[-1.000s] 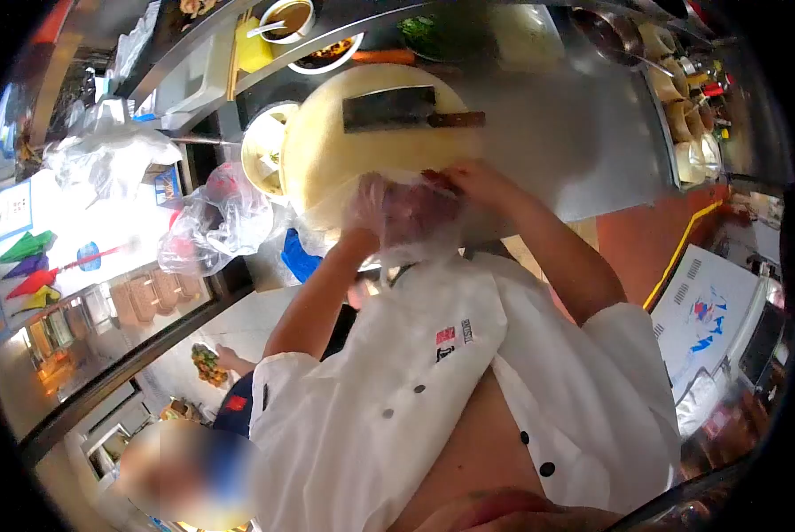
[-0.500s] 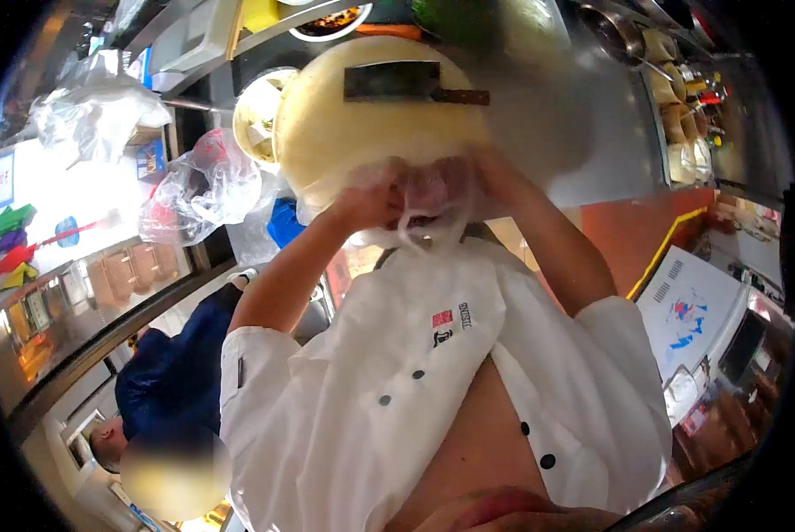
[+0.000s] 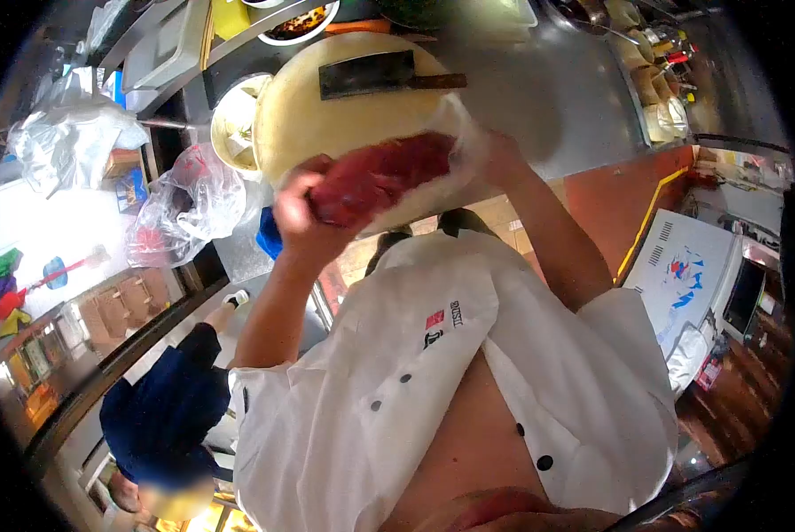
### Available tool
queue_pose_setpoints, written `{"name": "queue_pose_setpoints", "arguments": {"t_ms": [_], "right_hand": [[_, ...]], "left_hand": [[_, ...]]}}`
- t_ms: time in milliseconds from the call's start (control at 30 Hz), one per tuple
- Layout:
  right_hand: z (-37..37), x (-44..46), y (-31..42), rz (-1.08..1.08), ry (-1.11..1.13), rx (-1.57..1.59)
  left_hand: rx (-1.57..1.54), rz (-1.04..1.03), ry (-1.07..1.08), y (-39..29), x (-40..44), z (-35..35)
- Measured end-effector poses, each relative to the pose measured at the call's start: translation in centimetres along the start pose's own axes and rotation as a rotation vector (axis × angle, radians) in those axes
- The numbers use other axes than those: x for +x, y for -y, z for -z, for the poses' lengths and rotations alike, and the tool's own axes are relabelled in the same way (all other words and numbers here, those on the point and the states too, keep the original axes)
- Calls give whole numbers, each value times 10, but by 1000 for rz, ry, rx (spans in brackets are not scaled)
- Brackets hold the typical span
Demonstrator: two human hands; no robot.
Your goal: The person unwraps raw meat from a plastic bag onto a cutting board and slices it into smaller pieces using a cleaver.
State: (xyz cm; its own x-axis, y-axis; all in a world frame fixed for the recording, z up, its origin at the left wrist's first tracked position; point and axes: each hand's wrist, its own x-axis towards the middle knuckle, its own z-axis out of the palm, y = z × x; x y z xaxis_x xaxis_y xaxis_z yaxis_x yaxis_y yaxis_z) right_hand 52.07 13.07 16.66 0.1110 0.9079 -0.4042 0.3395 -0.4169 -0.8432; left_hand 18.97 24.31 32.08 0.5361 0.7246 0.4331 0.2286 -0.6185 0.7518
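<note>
A long piece of raw red meat (image 3: pixel 384 176) is held up over the near edge of a round cutting board (image 3: pixel 295 111). My left hand (image 3: pixel 301 206) is wrapped round the left end of the meat. At its other end, a thin clear plastic bag (image 3: pixel 470 146) hangs partly around it. My right hand (image 3: pixel 504 161) grips that bag; its fingers are blurred and partly hidden by the plastic. A cleaver (image 3: pixel 366 75) with a dark blade lies flat on the far part of the board, its handle pointing right.
A white tub (image 3: pixel 235 120) with pale contents stands left of the board. Crumpled plastic bags (image 3: pixel 189 208) lie farther left. A bowl (image 3: pixel 300 25) of dark red food sits behind, and the steel counter (image 3: pixel 539 102) extends right. A person in dark clothes (image 3: pixel 162 399) is at lower left.
The meat was bunched in the plastic close to my body; now most of it is bare. My left hand has moved left with it, while the bag stays with my right.
</note>
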Motion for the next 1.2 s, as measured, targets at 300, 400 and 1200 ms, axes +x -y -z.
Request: {"name": "queue_pose_setpoints", "arguments": {"t_ms": [300, 400, 1200], "right_hand": [[141, -85, -186, -313, -697, 684], [227, -96, -262, -244, -825, 673], [261, 65, -105, 590, -715, -678]], "left_hand": [[-980, 660, -556, 44, 4, -10], [-677, 992, -602, 89, -37, -60], [-1, 994, -558, 60, -109, -110]]}}
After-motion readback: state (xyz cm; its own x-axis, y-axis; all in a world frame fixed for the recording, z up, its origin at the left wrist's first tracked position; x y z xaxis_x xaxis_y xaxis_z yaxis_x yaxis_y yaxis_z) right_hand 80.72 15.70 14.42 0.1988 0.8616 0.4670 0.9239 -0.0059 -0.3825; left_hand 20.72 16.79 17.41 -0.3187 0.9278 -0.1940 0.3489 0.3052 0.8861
